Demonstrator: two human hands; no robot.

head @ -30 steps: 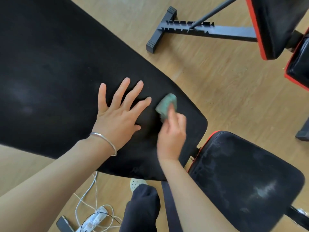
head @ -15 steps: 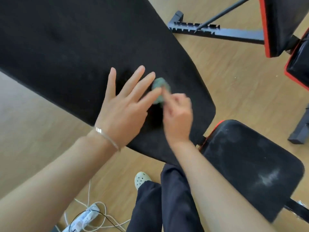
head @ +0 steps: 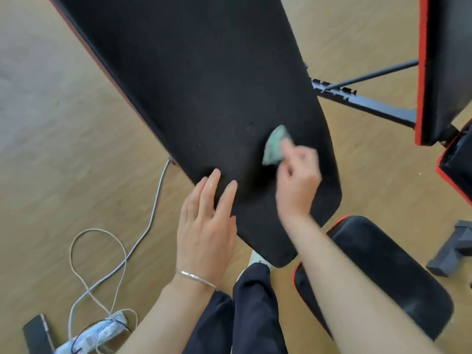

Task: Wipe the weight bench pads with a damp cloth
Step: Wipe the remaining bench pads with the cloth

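Note:
The long black back pad (head: 204, 85) of the weight bench runs from the top left down to the middle. My right hand (head: 297, 180) pinches a small green cloth (head: 274, 145) and presses it against the pad near its lower right edge. With fingers straight, my left hand (head: 207, 223) lies flat on the pad's lower left edge. The black seat pad (head: 383, 272) with red trim sits at the lower right, showing pale smudges.
A second bench (head: 444, 60) with red-trimmed pads and a dark metal frame (head: 367, 103) stands at the upper right. White cables (head: 102, 264) and a power strip (head: 94, 335) lie on the wooden floor at the lower left. My dark trouser legs (head: 255, 315) are below the pad.
My right hand has slid the cloth to the right across the pad. My left hand has drawn back toward the pad's lower edge, fingers closer together. The view has tilted.

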